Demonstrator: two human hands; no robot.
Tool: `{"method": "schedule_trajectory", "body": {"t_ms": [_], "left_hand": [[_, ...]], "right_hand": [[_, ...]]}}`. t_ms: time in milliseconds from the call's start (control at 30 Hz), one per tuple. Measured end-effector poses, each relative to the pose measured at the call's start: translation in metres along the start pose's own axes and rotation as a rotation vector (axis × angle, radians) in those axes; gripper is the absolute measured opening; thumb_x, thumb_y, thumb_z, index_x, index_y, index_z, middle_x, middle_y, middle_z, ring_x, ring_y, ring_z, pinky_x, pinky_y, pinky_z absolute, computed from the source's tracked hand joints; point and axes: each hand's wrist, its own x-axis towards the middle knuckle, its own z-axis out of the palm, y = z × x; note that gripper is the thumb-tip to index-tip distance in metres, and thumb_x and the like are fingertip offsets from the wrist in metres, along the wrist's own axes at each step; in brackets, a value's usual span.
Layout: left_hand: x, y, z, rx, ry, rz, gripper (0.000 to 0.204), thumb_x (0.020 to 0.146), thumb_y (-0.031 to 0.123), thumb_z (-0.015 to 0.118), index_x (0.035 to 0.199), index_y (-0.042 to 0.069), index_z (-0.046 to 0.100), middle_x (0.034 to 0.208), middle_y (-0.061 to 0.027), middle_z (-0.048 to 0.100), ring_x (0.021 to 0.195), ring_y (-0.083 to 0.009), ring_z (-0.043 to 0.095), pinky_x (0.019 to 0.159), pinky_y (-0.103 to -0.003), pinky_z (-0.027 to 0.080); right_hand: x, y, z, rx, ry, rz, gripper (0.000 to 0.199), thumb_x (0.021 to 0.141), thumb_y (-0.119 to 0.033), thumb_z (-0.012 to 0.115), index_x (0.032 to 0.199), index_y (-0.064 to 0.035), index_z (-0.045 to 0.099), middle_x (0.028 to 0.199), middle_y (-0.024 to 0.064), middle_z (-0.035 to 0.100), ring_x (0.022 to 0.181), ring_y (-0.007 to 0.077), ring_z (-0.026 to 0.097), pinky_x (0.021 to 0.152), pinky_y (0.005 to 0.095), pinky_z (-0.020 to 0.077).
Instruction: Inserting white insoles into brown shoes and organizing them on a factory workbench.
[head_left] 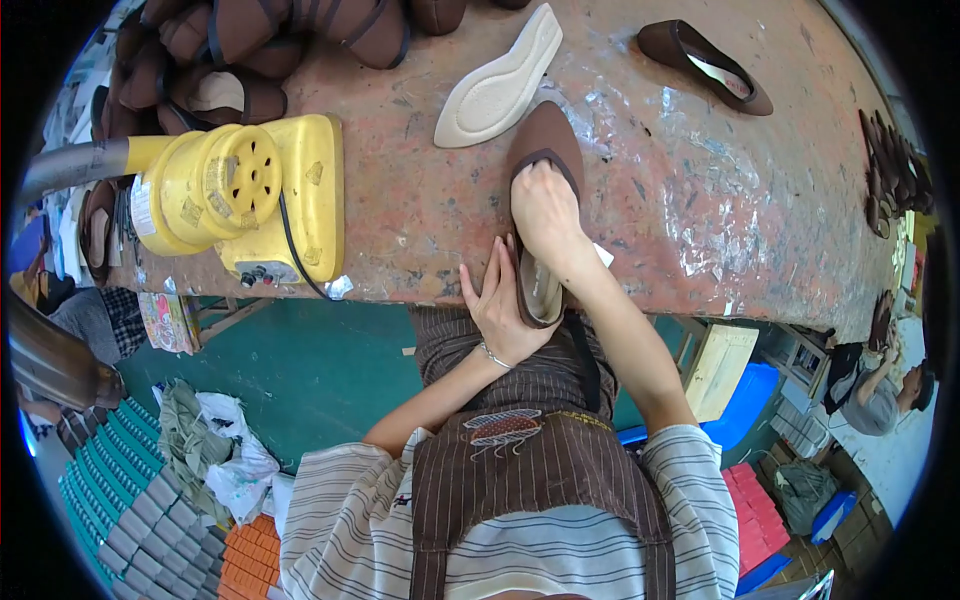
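Holding brown shoe [545, 130], right hand [547, 212] apparently partly inside

A yellow machine [245, 205] with a round vented cap [252, 172] stands on the left of the worn surface [400, 210], a black cable [291, 240] trailing from it; below, white plastic bags [241, 470] lie near orange stacks [248, 556] and the green floor [300, 370], while a person in grey [872, 404] shows at far right

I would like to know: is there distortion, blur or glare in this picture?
Head view: the table curves toward the rim; corners are black. Head view: left hand and right hand look fairly sharp. Head view: pale patches on the table may be glare or residue; I cannot tell.
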Motion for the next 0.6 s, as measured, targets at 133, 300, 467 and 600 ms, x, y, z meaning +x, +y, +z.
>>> {"method": "schedule_trajectory", "body": {"t_ms": [133, 300, 467, 600], "left_hand": [[-0.001, 0.003, -0.002, -0.018, -0.011, -0.037, 0.114, 0.06, 0.04, 0.084, 0.145, -0.012, 0.028, 0.143, -0.0251, 0.046, 0.138, -0.033, 0.041, 0.115, -0.057, 0.005], [0.014, -0.005, -0.035, -0.222, -0.012, -0.053, 0.088, 0.059, 0.028, 0.085, 0.132, 0.001, 0.044, 0.126, -0.0196, 0.055, 0.124, -0.0305, 0.05, 0.111, -0.049, 0.024], [0.096, 0.001, -0.137, -1.128, 0.217, -0.469, 0.064, 0.065, 0.004, 0.076, 0.122, 0.007, 0.045, 0.111, -0.0023, 0.048, 0.104, -0.016, 0.053, 0.095, -0.032, 0.045], [0.21, -0.027, -0.217, -0.522, 0.604, 0.167, 0.062, 0.069, -0.004, 0.073, 0.124, 0.007, 0.046, 0.118, -0.0053, 0.05, 0.108, -0.0195, 0.055, 0.095, -0.033, 0.047]], "right_hand": [[-0.004, 0.01, 0.003, -0.09, 0.132, -0.211, 0.013, 0.074, 0.001, 0.056, 0.082, 0.0074, 0.064, 0.084, 0.0204, 0.062, 0.089, 0.0333, 0.062, 0.081, 0.0391, 0.0515], [-0.008, 0.027, -0.067, 0.549, 0.054, -0.315, 0.02, 0.084, 0.0, 0.054, 0.099, 0.0075, 0.066, 0.088, 0.0215, 0.068, 0.084, 0.0268, 0.067, 0.081, 0.0359, 0.0519], [0.026, 0.072, -0.089, 1.303, 0.358, 0.193, 0.03, 0.093, -0.02, 0.057, 0.115, -0.0006, 0.067, 0.102, 0.0204, 0.07, 0.088, 0.0269, 0.069, 0.082, 0.0404, 0.0512], [0.086, 0.044, -0.032, 0.554, 0.488, 0.543, 0.078, 0.09, -0.051, 0.054, 0.142, 0.0051, 0.038, 0.117, 0.0233, 0.058, 0.109, 0.0359, 0.057, 0.09, 0.0433, 0.0447]]}}
